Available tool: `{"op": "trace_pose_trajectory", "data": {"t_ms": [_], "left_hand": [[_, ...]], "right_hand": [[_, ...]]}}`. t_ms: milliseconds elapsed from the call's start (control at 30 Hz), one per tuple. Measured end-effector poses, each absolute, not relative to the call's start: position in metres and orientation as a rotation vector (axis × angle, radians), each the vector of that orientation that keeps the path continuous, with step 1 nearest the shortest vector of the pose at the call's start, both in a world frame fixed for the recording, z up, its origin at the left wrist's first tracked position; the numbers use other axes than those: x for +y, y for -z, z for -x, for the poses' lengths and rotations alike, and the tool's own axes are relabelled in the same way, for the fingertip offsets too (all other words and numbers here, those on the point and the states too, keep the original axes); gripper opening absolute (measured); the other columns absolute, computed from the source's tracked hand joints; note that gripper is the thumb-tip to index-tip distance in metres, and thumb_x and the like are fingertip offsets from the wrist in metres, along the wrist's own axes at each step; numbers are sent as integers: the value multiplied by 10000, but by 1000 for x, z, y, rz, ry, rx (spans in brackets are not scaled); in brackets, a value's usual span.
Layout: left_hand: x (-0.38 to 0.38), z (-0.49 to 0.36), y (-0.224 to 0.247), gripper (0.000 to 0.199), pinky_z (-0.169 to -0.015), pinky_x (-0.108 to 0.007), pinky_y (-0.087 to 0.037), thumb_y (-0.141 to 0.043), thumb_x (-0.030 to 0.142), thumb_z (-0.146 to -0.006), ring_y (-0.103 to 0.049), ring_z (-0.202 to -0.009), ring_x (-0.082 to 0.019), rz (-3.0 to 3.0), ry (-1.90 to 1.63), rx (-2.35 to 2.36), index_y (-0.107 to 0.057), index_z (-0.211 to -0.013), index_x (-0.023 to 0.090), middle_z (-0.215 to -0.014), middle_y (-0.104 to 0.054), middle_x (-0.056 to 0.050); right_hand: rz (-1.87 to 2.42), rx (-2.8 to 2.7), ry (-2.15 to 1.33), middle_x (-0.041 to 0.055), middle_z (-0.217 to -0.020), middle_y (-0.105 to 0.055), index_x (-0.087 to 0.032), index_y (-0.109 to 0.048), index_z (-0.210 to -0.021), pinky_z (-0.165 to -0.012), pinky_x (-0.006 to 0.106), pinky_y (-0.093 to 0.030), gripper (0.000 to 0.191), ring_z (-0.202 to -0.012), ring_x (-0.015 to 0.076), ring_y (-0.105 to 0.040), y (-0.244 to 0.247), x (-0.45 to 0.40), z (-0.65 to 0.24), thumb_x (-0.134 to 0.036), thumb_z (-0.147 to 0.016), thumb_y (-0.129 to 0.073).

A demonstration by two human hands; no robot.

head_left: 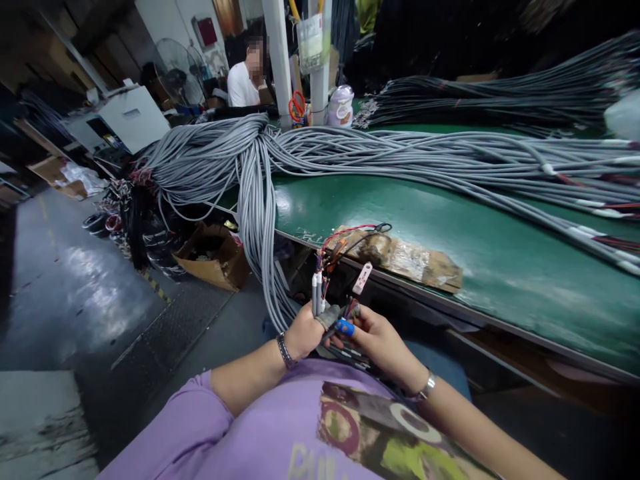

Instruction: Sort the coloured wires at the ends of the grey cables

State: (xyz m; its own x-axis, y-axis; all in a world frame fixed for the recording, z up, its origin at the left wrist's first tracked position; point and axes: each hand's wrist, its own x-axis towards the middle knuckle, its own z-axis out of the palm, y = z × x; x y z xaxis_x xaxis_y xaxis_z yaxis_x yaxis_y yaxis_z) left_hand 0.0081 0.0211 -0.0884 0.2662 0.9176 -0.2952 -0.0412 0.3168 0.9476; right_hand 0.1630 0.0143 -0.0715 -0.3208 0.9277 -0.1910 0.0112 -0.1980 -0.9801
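My left hand (306, 332) is closed round the ends of a few grey cables (317, 293), which stick up from the fist with white wrapping and thin coloured wires (320, 259) at their tips. A dark covering sits on its thumb. Close beside it, my right hand (379, 335), with a blue cover (345, 327) on one finger, pinches thin coloured wires (351, 308). A hanging bunch of grey cables (257, 220) runs down from the table toward my left hand. Just beyond the right hand is a pink tag-like piece (363, 279).
A long bundle of grey cables (380, 152) lies across the green table (490, 247). A taped cardboard strip (415, 261) rests at its near edge. Behind are black cables (480, 100), a lilac-lidded container (341, 107) and orange scissors (297, 105). A cardboard box (213, 263) and a seated person (245, 83) are left.
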Motion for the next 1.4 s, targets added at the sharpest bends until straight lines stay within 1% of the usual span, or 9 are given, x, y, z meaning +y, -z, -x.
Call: {"op": "trace_pose_trajectory", "data": {"t_ms": [100, 267, 367, 500, 833, 933, 1033, 1167, 1400], "left_hand": [[18, -6, 88, 518, -359, -183, -295, -574, 668, -759, -495, -356, -99, -1109, -791, 1086, -478, -848, 167, -471, -517, 59], [14, -4, 81, 456, -367, -183, -290, -600, 594, -786, -426, -326, -69, -1200, -770, 1016, -541, -822, 143, -466, -546, 39], [16, -3, 74, 457, -376, -183, -317, -678, 566, -719, -464, -347, -72, -1209, -634, 982, -570, -682, 123, -468, -553, 12], [21, -4, 72, 465, -412, -202, -405, -776, 528, -588, -585, -435, -129, -1046, -484, 989, -585, -639, 107, -547, -627, -50], [24, -2, 72, 382, -403, -188, -387, -763, 449, -613, -600, -451, -126, -686, -1036, 1096, -579, -690, 123, -580, -643, -38], [25, -1, 70, 366, -383, -178, -343, -772, 422, -604, -584, -431, -114, -675, -1039, 1098, -570, -674, 125, -563, -630, -29], [22, -3, 66, 364, -377, -176, -309, -765, 424, -613, -570, -416, -106, -726, -985, 1085, -573, -671, 119, -552, -621, -30], [19, -9, 64, 372, -382, -179, -299, -745, 441, -627, -563, -417, -103, -797, -929, 1080, -554, -637, 122, -545, -613, -36], [16, -12, 68, 360, -375, -182, -288, -737, 429, -620, -551, -404, -106, -865, -890, 1131, -540, -662, 132, -524, -605, -30]], "right_hand": [[1130, -1151, -1714, -33, -616, -557, -189, -566, -800, -470, 223, -359, 416, -500, 94, -450, 71, 18, -164, -539, -660, -742], [1193, -1092, -1679, -26, -601, -548, -163, -597, -736, -490, 235, -339, 415, -513, 90, -424, 74, 25, -170, -538, -641, -749], [1234, -1168, -1638, -23, -602, -560, -161, -604, -715, -499, 242, -341, 405, -518, 96, -427, 72, 30, -171, -515, -606, -768], [1260, -1369, -1518, -13, -598, -573, -167, -598, -645, -553, 266, -387, 364, -557, 119, -463, 67, 36, -166, -488, -601, -762], [1258, -988, -1444, -44, -524, -443, -198, -531, -616, -482, 246, -322, 408, -512, 104, -376, 77, 25, -170, -539, -640, -753], [1228, -889, -1471, -47, -544, -448, -197, -561, -653, -511, 245, -367, 388, -518, 99, -390, 79, 25, -178, -525, -641, -767], [1198, -922, -1618, -11, -650, -547, -184, -615, -755, -552, 262, -411, 422, -560, 107, -450, 79, 25, -178, -568, -647, -753], [1110, -1157, -1692, 11, -682, -601, -173, -636, -866, -561, 273, -402, 440, -590, 129, -503, 68, 25, -166, -576, -706, -709], [1101, -1215, -1644, -20, -550, -591, -196, -549, -747, -576, 292, -412, 370, -527, 138, -532, 63, 32, -155, -499, -685, -752]]}}
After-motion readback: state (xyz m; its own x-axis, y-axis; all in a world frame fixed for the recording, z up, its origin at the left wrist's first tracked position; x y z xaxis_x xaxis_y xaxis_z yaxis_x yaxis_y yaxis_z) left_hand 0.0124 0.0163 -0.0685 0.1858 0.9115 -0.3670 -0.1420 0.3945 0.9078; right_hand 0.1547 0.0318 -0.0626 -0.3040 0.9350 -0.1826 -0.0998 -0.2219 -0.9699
